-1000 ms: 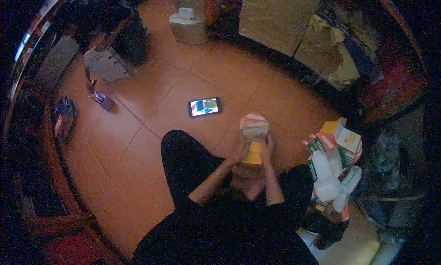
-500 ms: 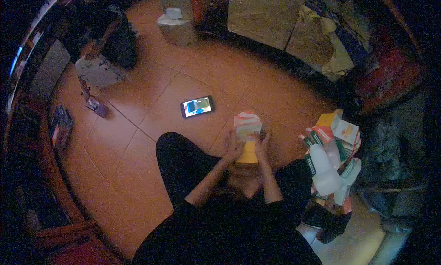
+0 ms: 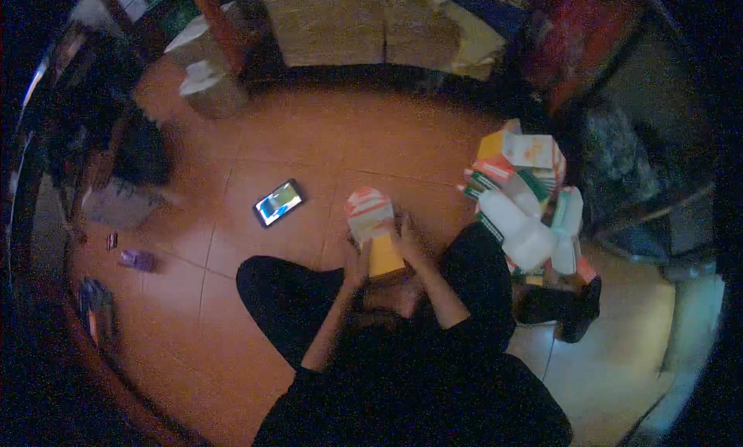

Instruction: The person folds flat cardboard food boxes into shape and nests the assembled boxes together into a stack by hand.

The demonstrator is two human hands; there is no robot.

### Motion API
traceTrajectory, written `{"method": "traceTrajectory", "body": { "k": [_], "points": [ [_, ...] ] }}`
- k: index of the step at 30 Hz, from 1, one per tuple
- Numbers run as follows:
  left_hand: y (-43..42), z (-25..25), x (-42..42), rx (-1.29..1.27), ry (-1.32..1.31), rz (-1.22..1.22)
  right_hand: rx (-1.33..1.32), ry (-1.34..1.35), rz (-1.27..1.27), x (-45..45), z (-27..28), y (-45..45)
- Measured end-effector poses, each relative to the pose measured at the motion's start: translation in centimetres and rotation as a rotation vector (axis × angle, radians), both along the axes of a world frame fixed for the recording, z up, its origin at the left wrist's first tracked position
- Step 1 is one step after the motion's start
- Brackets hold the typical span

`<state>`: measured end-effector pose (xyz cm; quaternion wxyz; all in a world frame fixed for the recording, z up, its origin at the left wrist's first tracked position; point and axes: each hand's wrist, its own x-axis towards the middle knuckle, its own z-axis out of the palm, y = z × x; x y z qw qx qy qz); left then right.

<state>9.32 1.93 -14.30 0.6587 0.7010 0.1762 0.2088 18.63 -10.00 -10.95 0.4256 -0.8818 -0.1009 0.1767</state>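
A yellow carton with a red-and-white striped flap is held between both my hands, low in front of my crossed legs. My left hand grips its left side, and my right hand is against its right side. Fine finger detail is blurred in the dim light. Beyond and to the left of the carton, a phone with a lit screen lies on the tiled floor. To my right is a pile of opened cartons and white plastic containers.
Large wrapped boxes stand at the back. A pale container is at the back left. A purple object and a grey box are at the left, near another person in dark clothes.
The whole view has turned to the right, so the phone, the carton and the pile appear further left. The carton stays in my hands.
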Motion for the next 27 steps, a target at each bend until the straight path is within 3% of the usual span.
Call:
{"method": "traceTrajectory", "body": {
  "k": [2, 3, 4, 5, 7, 8, 9, 11, 14, 16, 17, 19, 20, 21, 22, 23, 24, 25, 26, 27],
  "points": [
    [-0.7, 1.5, -0.5, 0.049, -0.016, 0.065, -0.140, -0.235, -0.055, -0.8, -0.1, -0.9],
    [-0.9, 3.1, -1.0, 0.075, 0.019, 0.052, -0.133, -0.241, -0.062, -0.6, 1.6, -1.5],
    [-1.0, 4.0, -1.5, 0.101, 0.051, 0.048, -0.173, -0.429, -0.074, -0.4, 3.4, -3.0],
    [-0.8, 3.5, -1.8, 0.107, 0.047, 0.059, -0.211, -0.611, -0.079, -0.3, 6.5, -4.3],
    [-0.2, 1.4, -2.2, 0.385, 0.257, 0.033, -0.416, -0.878, -0.112, -0.3, 15.3, -6.0],
    [-0.1, 0.9, -2.4, 0.387, 0.263, 0.079, -0.455, -0.702, -0.176, 1.0, 10.6, -9.3],
    [-0.2, 0.6, -2.7, 0.311, 0.291, 0.002, -0.415, -0.921, -0.301, 0.6, 11.4, -10.2],
    [-0.3, -0.1, -2.8, 0.230, 0.312, -0.010, -0.686, -0.847, -0.329, 1.9, 8.2, -15.2],
    [-0.9, -0.4, -2.4, 0.626, 0.277, 0.164, -0.907, -0.634, -0.331, 0.9, 7.6, -17.9],
    [-2.6, 2.5, -3.6, 0.890, 0.237, 0.412, -1.028, -0.445, -0.204, 1.0, 8.0, -18.2],
    [-3.1, 4.1, -4.0, 0.891, 0.240, 0.435, -1.019, -0.460, -0.189, 0.8, 8.1, -18.3],
    [-3.6, 6.8, -4.2, 0.567, 0.366, 0.413, -0.857, -0.612, -0.310, 0.3, 8.7, -17.9],
    [-1.9, 8.3, -4.5, 0.567, 0.369, 0.421, -0.853, -0.614, -0.303, 0.0, 10.5, -17.0],
    [1.1, 9.9, -5.1, 0.389, 0.273, -0.065, -0.461, -0.584, -0.341, -0.7, 13.2, -15.8],
    [0.7, 10.9, -5.4, 0.314, 0.205, -0.304, -0.073, -0.543, -0.376, -1.6, 15.8, -14.7],
    [0.4, 11.9, -5.7, 0.210, 0.152, -0.544, 0.102, -0.521, -0.317, -2.4, 16.5, -14.4],
    [-2.8, 12.9, -4.7, 0.243, 0.023, -0.433, 0.110, -0.530, -0.319, -2.7, 15.6, -14.5],
    [-4.9, 13.8, -3.7, 0.261, -0.096, -0.323, 0.400, -0.323, -0.252, -2.7, 14.7, -14.1],
    [-5.8, 14.2, -2.9, 0.257, -0.096, -0.323, 0.684, -0.107, -0.178, -2.6, 14.3, -13.9],
    [-6.4, 14.5, -2.2, 0.074, -0.184, -0.404, 0.681, -0.108, -0.172, -3.0, 14.5, -13.2]
  ]
}}
